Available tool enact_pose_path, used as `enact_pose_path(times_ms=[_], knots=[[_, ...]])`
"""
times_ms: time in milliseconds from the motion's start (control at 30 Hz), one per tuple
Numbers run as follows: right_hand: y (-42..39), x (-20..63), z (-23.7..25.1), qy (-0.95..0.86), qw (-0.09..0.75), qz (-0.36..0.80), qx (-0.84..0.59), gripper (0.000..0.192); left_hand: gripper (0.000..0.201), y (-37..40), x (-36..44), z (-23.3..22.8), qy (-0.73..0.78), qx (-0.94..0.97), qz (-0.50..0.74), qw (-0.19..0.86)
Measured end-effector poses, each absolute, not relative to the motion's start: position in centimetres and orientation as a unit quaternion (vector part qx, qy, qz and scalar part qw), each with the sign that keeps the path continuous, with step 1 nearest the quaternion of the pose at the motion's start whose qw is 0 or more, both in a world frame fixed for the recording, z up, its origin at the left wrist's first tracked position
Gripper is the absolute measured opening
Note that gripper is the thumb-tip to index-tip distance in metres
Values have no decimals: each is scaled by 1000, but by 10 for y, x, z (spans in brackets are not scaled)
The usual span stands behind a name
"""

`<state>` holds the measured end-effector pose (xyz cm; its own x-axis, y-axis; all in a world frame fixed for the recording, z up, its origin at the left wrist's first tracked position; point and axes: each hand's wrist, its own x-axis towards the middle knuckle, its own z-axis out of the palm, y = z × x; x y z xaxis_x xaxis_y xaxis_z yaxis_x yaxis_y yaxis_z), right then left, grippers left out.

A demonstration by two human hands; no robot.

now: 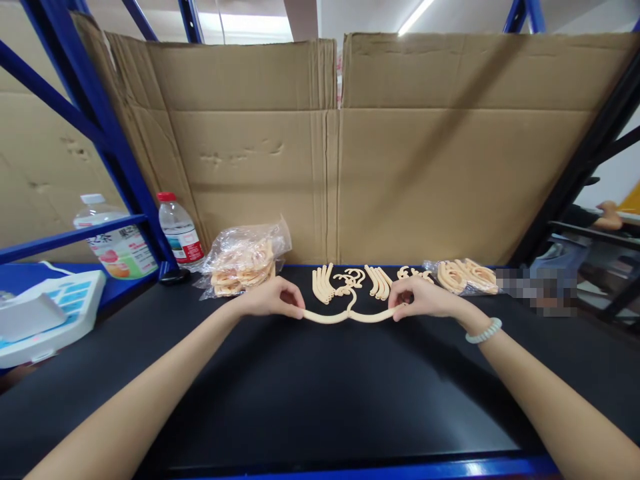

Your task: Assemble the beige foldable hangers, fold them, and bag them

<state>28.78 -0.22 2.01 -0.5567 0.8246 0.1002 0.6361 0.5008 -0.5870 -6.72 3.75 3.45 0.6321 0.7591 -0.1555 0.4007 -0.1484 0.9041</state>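
Hanger [349, 313] | left hand [273, 298] and right hand [423, 297] each pinch one end, grip closed | one assembled; loose pieces [350, 280] wait at 12 o'clock on table [320, 393]

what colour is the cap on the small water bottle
Red, on the small clear plastic water bottle, seen in the head view.

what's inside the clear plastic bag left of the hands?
The clear plastic bag holds a stack of peach-coloured curved plastic pieces. Crinkled film and overlap hide their count and the lower ones.
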Motion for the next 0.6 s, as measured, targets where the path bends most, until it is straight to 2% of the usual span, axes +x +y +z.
enact_pose_path(times_ms=[100,167,367,600], knots=[[-2,286,16,-847,157,282,-423,19,16,34,-66,35,356,872,84,325],[-1,285,13,-846,147,289,-423,17,18,32,-63,35,333,908,55,248],[1,282,8,-842,144,272,-442,10,16,33,-60,28,355,904,84,224],[5,283,2,-826,182,231,-480,6,19,39,-54,10,403,880,170,184]])
